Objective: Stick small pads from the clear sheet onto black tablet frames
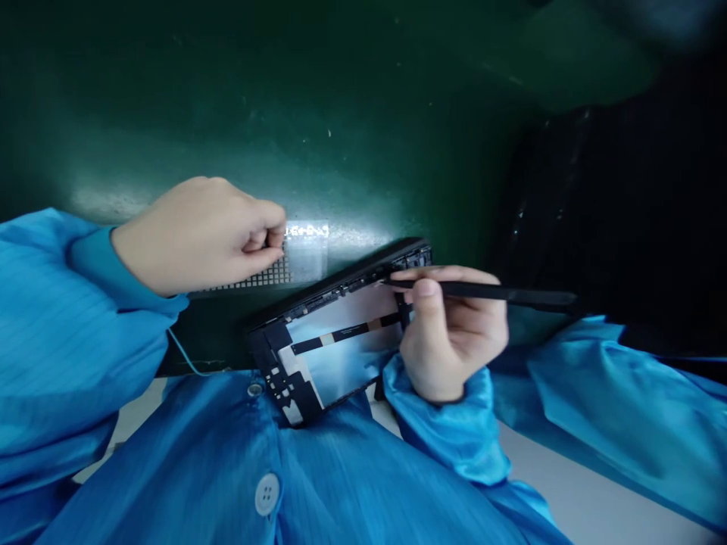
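Note:
An opened black phone frame (318, 344) with a shiny metal inner plate and a dark flex strip leans against my blue coat at the bench edge. My right hand (448, 337) is closed around a thin black stick tool (511, 294) and also steadies the frame's right side; the tool's tip touches the frame's upper edge. My left hand (198, 235) is closed in a pinch on a clear plastic sheet (304, 250) carrying a grid of small dark pieces, lying on the green mat (363, 129) just left of the frame.
The green mat covers the bench ahead. A dark, unlit mass (625, 204) fills the right side behind my right hand. My blue sleeves and buttoned coat front (266, 492) take up the lower view, with pale floor (596, 499) showing at lower right.

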Tool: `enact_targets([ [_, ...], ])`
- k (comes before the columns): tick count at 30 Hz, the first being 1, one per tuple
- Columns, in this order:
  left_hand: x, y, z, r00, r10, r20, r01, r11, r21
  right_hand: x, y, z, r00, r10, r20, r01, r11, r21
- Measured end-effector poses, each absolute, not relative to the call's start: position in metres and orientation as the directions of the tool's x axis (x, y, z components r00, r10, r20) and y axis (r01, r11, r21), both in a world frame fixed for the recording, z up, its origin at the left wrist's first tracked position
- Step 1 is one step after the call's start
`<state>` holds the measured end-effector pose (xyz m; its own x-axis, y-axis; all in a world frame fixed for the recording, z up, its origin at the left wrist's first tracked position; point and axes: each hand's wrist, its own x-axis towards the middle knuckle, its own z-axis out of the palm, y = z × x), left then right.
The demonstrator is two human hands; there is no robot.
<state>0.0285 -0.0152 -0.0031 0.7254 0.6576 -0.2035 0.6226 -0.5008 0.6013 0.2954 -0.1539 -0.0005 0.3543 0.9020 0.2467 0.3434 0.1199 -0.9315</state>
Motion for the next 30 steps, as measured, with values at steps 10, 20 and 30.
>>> enact_targets([
  [10,0.028,-0.015,0.005,0.717,0.656,-0.235,0.644,-0.495,0.584,0.3,-0.165,-0.011,0.241,0.944,0.226,0.492,0.082,-0.867],
  [20,0.033,-0.016,0.008,0.716,0.65,-0.253,0.668,-0.535,0.517,0.287,-0.11,0.031,-0.3,0.953,0.053,0.499,0.204,-0.842],
  [30,0.036,-0.014,0.009,0.694,0.651,-0.308,0.703,-0.518,0.487,0.277,-0.089,0.01,-0.412,0.909,-0.066,0.486,0.157,-0.86],
])
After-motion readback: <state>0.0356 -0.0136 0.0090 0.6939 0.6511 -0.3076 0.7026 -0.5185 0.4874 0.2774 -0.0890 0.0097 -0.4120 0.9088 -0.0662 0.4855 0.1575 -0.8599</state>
